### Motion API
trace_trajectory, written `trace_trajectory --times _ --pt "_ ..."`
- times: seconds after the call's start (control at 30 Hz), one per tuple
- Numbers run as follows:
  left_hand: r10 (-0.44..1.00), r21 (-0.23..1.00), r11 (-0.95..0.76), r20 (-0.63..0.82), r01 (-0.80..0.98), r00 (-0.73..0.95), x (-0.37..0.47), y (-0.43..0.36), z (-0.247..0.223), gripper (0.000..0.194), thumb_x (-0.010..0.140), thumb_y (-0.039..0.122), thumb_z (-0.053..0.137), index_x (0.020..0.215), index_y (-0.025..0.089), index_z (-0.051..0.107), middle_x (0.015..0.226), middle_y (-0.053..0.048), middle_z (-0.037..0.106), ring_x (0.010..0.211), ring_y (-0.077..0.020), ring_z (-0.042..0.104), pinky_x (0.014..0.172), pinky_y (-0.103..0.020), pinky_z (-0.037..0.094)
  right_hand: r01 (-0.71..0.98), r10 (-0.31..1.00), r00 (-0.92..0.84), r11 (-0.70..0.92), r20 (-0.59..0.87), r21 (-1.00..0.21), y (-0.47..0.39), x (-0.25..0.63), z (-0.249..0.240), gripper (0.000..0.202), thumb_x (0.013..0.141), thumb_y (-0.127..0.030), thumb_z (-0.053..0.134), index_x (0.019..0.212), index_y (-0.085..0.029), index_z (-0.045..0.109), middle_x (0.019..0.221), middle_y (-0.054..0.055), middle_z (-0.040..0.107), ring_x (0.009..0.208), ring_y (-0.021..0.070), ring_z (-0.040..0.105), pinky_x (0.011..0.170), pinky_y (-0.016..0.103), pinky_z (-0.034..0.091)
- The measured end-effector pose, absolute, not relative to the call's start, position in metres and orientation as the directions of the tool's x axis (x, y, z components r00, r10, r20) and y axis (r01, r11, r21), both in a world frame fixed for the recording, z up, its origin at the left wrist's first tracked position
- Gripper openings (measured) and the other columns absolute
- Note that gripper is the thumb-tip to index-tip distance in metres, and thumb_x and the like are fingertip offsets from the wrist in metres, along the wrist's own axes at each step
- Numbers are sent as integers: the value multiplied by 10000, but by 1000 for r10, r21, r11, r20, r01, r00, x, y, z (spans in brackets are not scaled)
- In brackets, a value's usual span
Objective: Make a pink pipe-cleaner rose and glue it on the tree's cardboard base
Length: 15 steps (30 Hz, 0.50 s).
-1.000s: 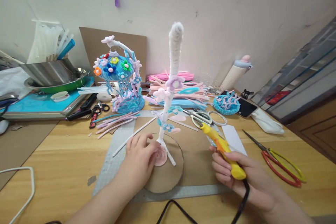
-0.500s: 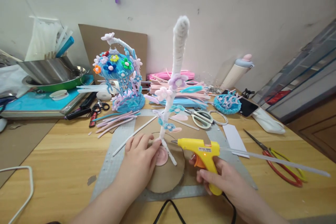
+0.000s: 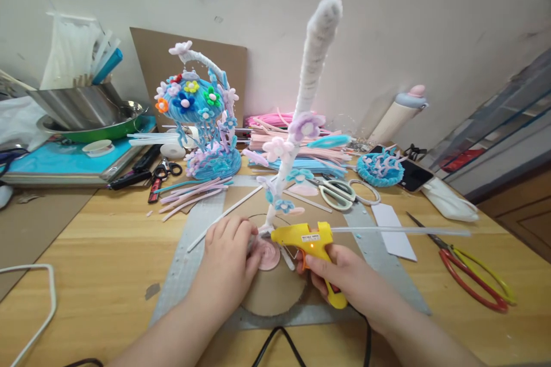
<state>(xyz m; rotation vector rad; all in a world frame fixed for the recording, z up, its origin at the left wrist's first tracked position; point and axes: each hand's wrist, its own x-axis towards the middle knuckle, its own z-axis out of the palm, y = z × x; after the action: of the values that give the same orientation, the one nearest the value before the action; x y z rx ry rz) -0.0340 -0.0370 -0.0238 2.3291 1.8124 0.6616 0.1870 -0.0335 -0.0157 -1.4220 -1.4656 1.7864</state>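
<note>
My right hand (image 3: 333, 269) grips a yellow hot glue gun (image 3: 310, 236), fingers at its orange trigger. A clear glue stick (image 3: 400, 231) sticks out of its back. The nozzle end is at the foot of a white pipe-cleaner stem (image 3: 284, 169), which carries purple, pink and blue flowers and leans right. My left hand (image 3: 230, 252) is closed at the stem's foot, its fingertips partly hidden. Beside the thumb a pink pipe-cleaner coil (image 3: 270, 255) lies on a round cardboard base (image 3: 275, 292). One white foot of the stem shows behind the gun.
A finished blue flowered pipe-cleaner piece (image 3: 196, 106) stands back left. Pipe-cleaner bundles (image 3: 301, 152) lie at the back. White-handled scissors (image 3: 338, 194), red-and-yellow-handled scissors (image 3: 473, 281) and a white card (image 3: 394, 232) are to the right. A black cord (image 3: 279, 335) loops in front.
The glue gun has moved left, its nozzle now at the stem's foot. The stem's top has tilted to the right and toward me. My left hand stays near the same spot.
</note>
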Motion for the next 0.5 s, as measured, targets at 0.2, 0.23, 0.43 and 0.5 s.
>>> trace_trajectory --times 0.2,0.23,0.43,0.5 --pt "946 350 -280 257 894 196 -33 -37 -25 78 836 201 584 902 214 545 997 -36 570 1002 -252 491 869 -416 361 342 836 -330 -327 -438 -881 -32 187 -14 565 814 -693 454 839 -148 600 548 -36 506 491 100 435 505 226 318" --pt "947 354 -279 254 893 195 -33 -37 -25 81 834 198 586 901 214 542 1004 -36 569 1005 -252 487 872 -416 358 361 832 -327 -328 -448 -873 -31 187 -14 569 807 -699 457 836 -150 605 546 -35 505 493 101 437 504 224 323" --pt "955 356 -243 251 902 159 -34 -37 -25 92 822 238 604 875 214 533 952 -28 568 982 -248 492 852 -408 362 416 828 -291 -343 -480 -842 -28 186 -8 553 783 -705 472 819 -172 614 543 -33 499 501 112 441 497 225 343" --pt "955 351 -228 262 908 139 -35 -37 -25 112 812 260 615 873 212 534 939 -29 571 972 -249 496 840 -406 363 430 828 -286 -339 -482 -837 -29 186 -5 560 765 -715 483 813 -174 620 556 -26 510 506 118 457 496 230 351"
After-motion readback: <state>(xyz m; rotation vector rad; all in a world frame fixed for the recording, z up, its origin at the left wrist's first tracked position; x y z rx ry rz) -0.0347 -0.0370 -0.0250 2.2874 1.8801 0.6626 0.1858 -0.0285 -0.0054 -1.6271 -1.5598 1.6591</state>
